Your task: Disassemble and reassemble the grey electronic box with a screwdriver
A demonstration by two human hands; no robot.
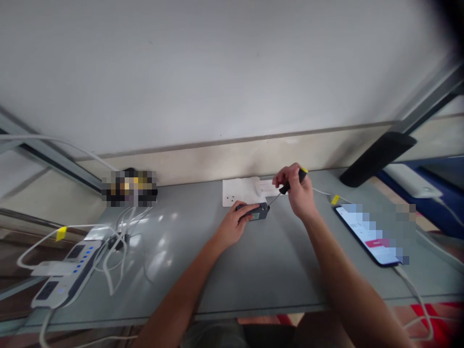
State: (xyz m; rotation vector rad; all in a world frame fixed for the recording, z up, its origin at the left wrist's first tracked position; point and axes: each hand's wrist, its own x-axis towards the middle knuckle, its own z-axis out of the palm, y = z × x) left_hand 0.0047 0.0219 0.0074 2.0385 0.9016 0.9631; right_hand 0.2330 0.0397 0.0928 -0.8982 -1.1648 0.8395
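Note:
On the grey table, my left hand grips a small dark grey device with a greenish label. My right hand is closed around the black handle of a screwdriver with a yellow end. The screwdriver slants down to the left, its tip at the right end of the device. Behind the device lies a white sheet with several small dark dots on it, possibly screws. A second white paper with print is partly behind my right hand.
At the left are a white power strip and tangled white cables. A phone with a cable lies at the right. A black cylindrical object leans near the wall. Metal frame posts flank the table.

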